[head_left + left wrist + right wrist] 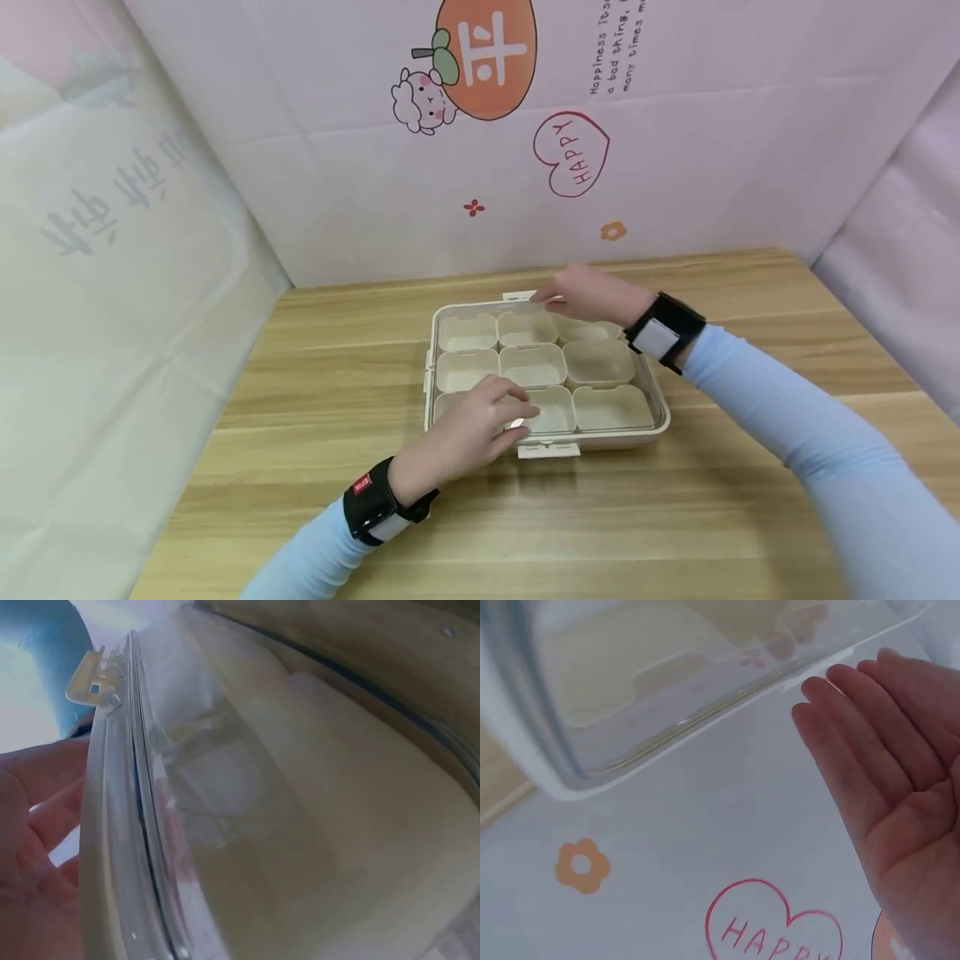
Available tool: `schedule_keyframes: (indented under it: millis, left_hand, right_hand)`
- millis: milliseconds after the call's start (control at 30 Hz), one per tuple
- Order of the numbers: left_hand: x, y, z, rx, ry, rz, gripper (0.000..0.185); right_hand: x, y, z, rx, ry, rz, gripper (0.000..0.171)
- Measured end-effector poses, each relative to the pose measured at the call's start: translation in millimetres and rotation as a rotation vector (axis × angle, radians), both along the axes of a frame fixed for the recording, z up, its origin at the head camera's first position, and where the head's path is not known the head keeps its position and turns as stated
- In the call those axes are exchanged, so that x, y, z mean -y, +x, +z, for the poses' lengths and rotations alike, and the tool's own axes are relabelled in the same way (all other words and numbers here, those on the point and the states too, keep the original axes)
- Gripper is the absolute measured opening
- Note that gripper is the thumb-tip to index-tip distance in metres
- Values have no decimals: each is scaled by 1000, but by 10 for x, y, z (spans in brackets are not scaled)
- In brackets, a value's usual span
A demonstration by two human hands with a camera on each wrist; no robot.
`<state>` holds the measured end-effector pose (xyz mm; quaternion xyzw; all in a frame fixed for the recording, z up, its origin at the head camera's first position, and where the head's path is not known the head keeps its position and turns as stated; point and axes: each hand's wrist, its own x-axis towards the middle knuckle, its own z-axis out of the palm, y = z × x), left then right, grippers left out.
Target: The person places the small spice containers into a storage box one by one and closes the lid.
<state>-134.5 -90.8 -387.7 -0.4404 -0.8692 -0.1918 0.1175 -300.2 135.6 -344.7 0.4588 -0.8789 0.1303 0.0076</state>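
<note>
Left hand (480,425) lies palm down on the near-left part of the clear lid (600,367), fingers loosely spread and flat on it, gripping nothing; black wristband (372,506) and light blue sleeve (315,558) behind it. The left wrist view shows the palm (30,847) just beside the box rim, fingers relaxed. The cream compartment box (626,437) sits mid-table on the wooden table (300,433), nearer the back wall, with nine small inner trays in a three-by-three grid under the lid. Near-edge latch (548,451) sticks out flat toward the person, just right of the left hand's fingertips. A far-edge latch (519,296) shows beside the right hand. Right hand (592,293) rests at the far edge of the lid, fingers extended, touching the rim; in the right wrist view its fingers (870,742) are straight and together, palm open, holding nothing. Backdrop (337,167) with a "HAPPY" heart (572,154) stands behind the table.
</note>
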Motion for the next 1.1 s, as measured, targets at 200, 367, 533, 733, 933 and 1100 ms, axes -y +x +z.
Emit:
schedule_keyframes:
  millis: [200, 367, 533, 733, 933, 1100]
  left_hand:
    - [-71, 36, -24, -2, 7, -66, 27]
    - [-125, 36, -38, 0, 6, -72, 27]
    - [-164, 14, 6, 30, -50, -56, 34]
    - [-226, 36, 61, 29, -84, -73, 39]
    - [-292, 41, 20, -108, -139, -51, 47]
    - [-322, 29, -3, -153, -174, -38, 49]
  right_hand:
    - [186, -127, -37, 5, 92, -7, 18]
    - [255, -186, -49, 23, 114, 3, 6]
    - [317, -242, -9, 77, 154, 17, 18]
    - [345, -310, 6, 140, 210, 5, 13]
    - [341, -382, -44, 185, 228, -16, 11]
    - [341, -408, -57, 195, 260, -17, 12]
